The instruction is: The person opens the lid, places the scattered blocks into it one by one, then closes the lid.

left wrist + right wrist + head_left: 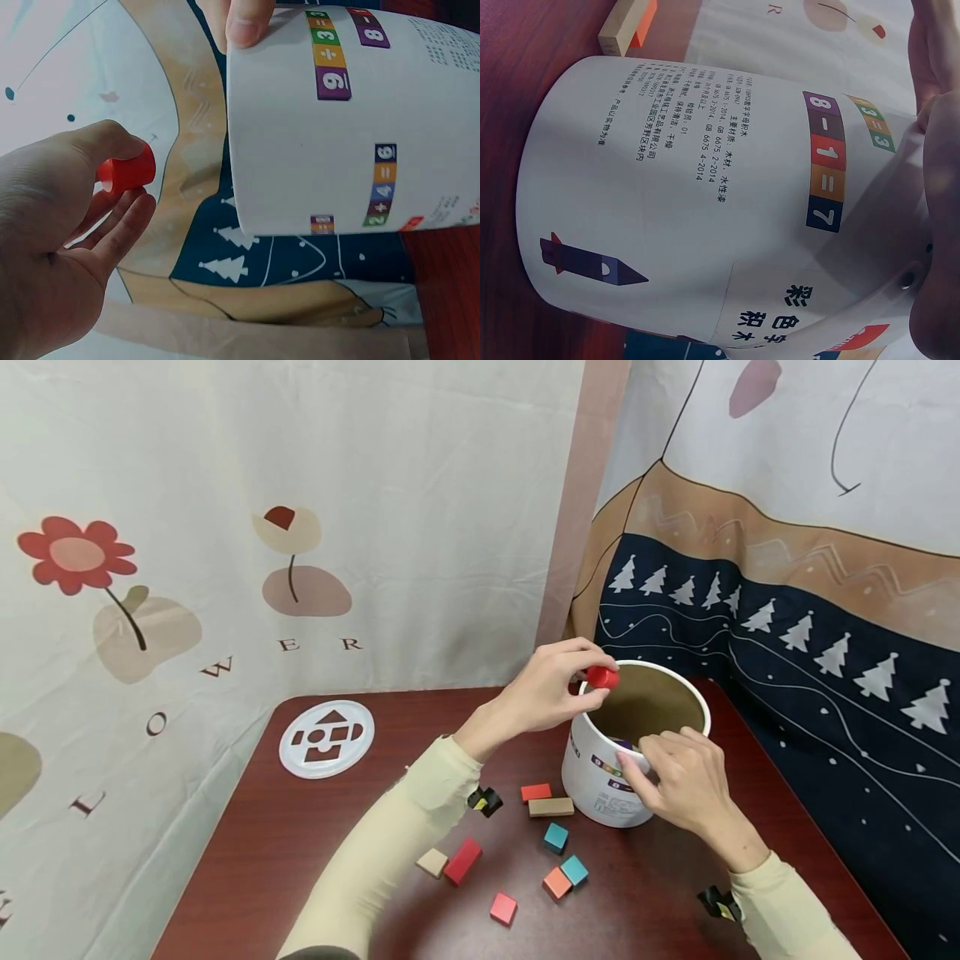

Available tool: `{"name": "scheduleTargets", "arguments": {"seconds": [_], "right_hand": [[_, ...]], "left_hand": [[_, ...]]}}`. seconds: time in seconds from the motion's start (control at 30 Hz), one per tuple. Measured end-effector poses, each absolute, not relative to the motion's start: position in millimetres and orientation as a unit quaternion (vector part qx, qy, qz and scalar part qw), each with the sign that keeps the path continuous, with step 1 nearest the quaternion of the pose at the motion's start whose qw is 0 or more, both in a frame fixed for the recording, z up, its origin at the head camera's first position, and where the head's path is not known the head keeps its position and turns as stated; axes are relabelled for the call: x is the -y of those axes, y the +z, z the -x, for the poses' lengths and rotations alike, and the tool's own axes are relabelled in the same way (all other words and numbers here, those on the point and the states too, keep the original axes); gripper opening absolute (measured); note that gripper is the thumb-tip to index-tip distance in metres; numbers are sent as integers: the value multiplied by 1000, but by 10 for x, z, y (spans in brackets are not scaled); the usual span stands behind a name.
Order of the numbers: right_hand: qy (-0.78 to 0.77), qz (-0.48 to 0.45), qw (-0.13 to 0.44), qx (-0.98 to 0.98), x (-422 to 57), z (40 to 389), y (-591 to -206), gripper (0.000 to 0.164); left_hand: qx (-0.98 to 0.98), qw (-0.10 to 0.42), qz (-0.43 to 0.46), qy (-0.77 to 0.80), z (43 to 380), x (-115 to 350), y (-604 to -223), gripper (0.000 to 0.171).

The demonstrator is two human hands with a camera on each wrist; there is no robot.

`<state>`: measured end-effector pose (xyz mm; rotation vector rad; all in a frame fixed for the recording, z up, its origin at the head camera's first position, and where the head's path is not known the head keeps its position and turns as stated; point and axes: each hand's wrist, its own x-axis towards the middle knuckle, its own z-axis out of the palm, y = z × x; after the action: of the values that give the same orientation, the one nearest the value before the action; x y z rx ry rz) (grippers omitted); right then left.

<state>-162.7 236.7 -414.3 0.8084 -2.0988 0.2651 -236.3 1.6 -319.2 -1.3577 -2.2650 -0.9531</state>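
Note:
My left hand (558, 685) pinches a red cylinder block (602, 677) between thumb and fingers, right at the bucket's left rim. In the left wrist view the red cylinder (133, 168) shows its round end. The white bucket (600, 777) stands upright, printed with coloured sums, and its inside is mostly hidden. My right hand (686, 772) grips the near right rim, fingers over the edge and thumb outside. The right wrist view shows the bucket wall (667, 202) close up, with that hand (949, 210) at its rim.
A white lid (307, 764) with shaped holes lies at the table's back left. Loose blocks lie in front of the bucket: a tan plank (551, 807), a red block (463, 861), a teal cube (556, 837), an orange cube (557, 883) and others. Curtains hang behind and at right.

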Motion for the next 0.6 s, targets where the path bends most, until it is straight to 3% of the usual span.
{"name": "scheduleTargets", "arguments": {"seconds": [0.6], "right_hand": [[109, -321, 430, 837, -2357, 1630, -4139, 48]], "left_hand": [[823, 106, 487, -273, 2430, -492, -3248, 30]]}}
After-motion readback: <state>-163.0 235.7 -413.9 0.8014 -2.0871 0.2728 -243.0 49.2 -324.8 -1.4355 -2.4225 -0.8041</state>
